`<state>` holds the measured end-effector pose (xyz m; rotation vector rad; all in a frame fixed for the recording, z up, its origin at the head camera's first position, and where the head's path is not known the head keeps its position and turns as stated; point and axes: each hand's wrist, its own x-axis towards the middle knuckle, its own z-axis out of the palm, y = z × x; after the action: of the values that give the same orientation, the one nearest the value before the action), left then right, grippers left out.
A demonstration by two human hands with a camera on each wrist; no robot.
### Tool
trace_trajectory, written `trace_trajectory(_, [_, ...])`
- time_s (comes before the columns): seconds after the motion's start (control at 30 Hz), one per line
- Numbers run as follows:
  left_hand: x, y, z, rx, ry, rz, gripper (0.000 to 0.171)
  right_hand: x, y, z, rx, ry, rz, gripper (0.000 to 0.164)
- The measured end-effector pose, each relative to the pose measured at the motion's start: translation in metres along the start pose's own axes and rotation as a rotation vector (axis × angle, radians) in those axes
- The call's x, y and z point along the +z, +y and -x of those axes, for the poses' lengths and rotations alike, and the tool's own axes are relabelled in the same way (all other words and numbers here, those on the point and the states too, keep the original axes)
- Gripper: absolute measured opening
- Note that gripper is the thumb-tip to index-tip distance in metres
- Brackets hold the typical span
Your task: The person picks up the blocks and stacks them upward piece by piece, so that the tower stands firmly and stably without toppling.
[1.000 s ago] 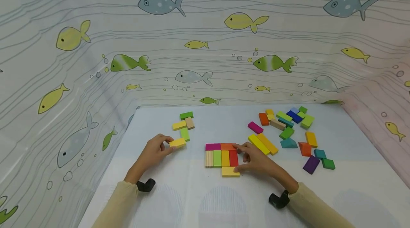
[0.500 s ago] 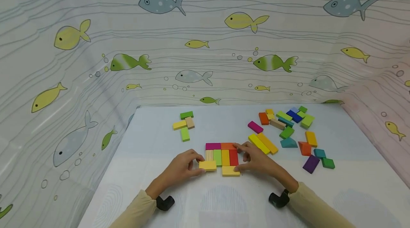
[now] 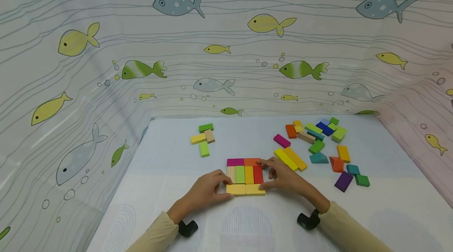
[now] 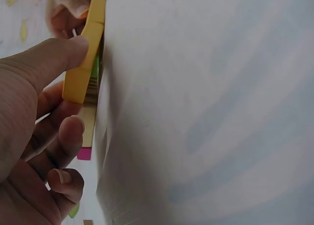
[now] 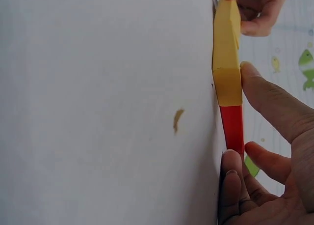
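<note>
In the head view a flat panel of wooden blocks lies on the table. Its front row is two yellow blocks end to end, a left yellow block (image 3: 238, 190) and a right yellow block (image 3: 253, 190). Behind them stand a striped plain block (image 3: 231, 174), a light green one (image 3: 240, 174), an amber one (image 3: 249, 174) and a red one (image 3: 258, 174). Magenta (image 3: 235, 162) and orange (image 3: 250, 161) blocks form the back row. My left hand (image 3: 208, 192) pinches the left yellow block. My right hand (image 3: 283, 177) spans the panel's right side, thumb on the right yellow block, index finger at the orange one.
Several loose blocks lie at the right, among them a long yellow block (image 3: 286, 159), a purple block (image 3: 343, 181) and a red-orange prism (image 3: 337, 164). At the back left sits a small cluster with a green block (image 3: 204, 149). Fish-patterned cloth (image 3: 219, 63) encloses the table.
My left hand has carried the yellow block rightward from the left cluster and down into the front row, against the other yellow block. The right hand has stayed in place.
</note>
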<state>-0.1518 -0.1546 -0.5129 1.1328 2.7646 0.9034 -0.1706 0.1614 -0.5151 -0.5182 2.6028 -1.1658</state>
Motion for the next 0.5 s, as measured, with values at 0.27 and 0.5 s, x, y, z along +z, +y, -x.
trace_trajectory(0.27, [0.0015, -0.0001, -0.0006, -0.025, 0.021, -0.004, 0.033, 0.0002, 0.0004, -0.0003, -0.033, -0.001, -0.030, 0.077])
trace_trajectory(0.5, [0.0034, -0.0017, -0.0024, -0.011, 0.028, -0.022, 0.033, 0.0003, -0.0002, 0.0003, -0.016, 0.003, -0.040, 0.078])
